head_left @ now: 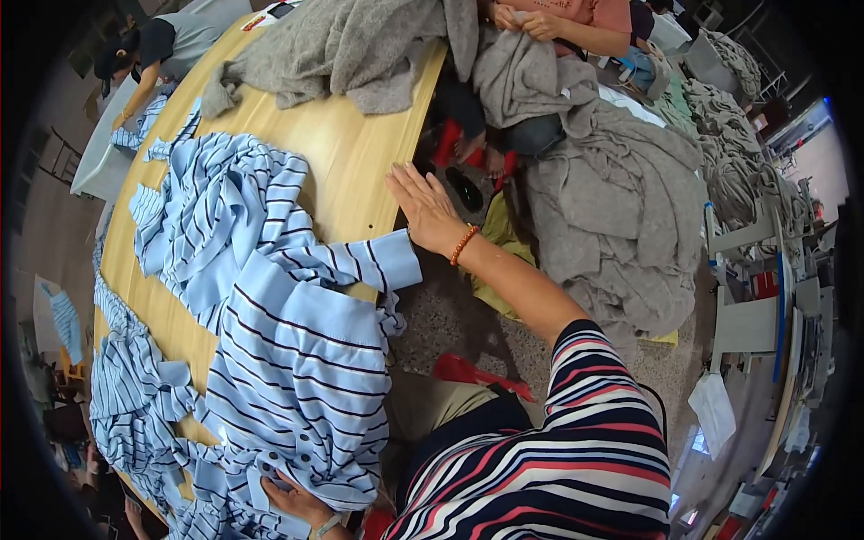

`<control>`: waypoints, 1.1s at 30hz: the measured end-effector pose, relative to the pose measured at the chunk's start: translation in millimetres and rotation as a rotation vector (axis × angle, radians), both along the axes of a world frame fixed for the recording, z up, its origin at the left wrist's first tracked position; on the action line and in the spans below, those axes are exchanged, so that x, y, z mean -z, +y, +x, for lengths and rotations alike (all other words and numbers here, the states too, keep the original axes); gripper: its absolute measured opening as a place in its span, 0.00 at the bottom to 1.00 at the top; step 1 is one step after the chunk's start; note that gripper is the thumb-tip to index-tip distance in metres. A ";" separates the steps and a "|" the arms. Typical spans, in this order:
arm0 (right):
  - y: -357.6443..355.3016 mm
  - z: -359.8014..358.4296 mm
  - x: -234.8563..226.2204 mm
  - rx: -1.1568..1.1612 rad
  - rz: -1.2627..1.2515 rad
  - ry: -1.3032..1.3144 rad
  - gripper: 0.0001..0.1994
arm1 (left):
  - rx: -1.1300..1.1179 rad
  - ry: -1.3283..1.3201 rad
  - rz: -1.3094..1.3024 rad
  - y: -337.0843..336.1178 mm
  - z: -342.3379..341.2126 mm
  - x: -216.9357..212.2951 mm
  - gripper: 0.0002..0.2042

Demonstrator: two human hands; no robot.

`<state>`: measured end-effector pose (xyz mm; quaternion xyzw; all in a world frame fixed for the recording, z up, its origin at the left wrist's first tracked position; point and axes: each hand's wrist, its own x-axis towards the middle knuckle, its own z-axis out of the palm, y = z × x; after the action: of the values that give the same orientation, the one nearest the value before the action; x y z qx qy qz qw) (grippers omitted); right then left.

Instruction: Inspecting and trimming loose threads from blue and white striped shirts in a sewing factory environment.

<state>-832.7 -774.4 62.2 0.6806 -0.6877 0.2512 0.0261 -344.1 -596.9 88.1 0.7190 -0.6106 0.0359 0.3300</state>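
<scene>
A light-blue knit sweater [297, 351] with black and white stripes and dark buttons lies spread over the near edge of the wooden table [346, 180]. At its lower end my left hand [297, 504] grips the fabric, some of its fingers hidden by the folds. A red bead bracelet circles the wrist of my right hand [425, 211], which rests flat on the table's edge with fingers stretched out and holds nothing. The sweater's blue cuff [396, 259] lies just below that hand.
More striped knitwear [135, 396] is heaped along the table's left side. Grey knit cloth [351, 45] covers the far end, and a large grey pile [621, 207] stands to the right. One person [576, 27] handles grey knit across from me; another person [153, 54] bends over striped pieces.
</scene>
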 end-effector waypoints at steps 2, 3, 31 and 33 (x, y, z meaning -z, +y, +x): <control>0.2 2.2 -8.7 0.012 -0.051 0.022 0.27 | -0.018 0.016 0.000 -1.2 -4.1 1.7 0.17; 1.4 3.7 -13.5 0.027 -0.103 0.043 0.27 | -0.027 0.000 0.006 0.2 -0.9 3.0 0.17; 103.5 123.4 -74.4 -0.992 0.026 -0.310 0.30 | 0.088 -0.213 0.203 33.8 43.0 23.7 0.20; 101.2 139.4 -91.1 -1.018 0.046 -0.320 0.42 | -0.160 0.449 0.006 21.0 16.1 -18.8 0.13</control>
<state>-693.3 -673.2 153.3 0.8817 -0.2714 0.3178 -0.2191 -328.1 -575.9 107.0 0.7562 -0.4631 -0.1006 0.4512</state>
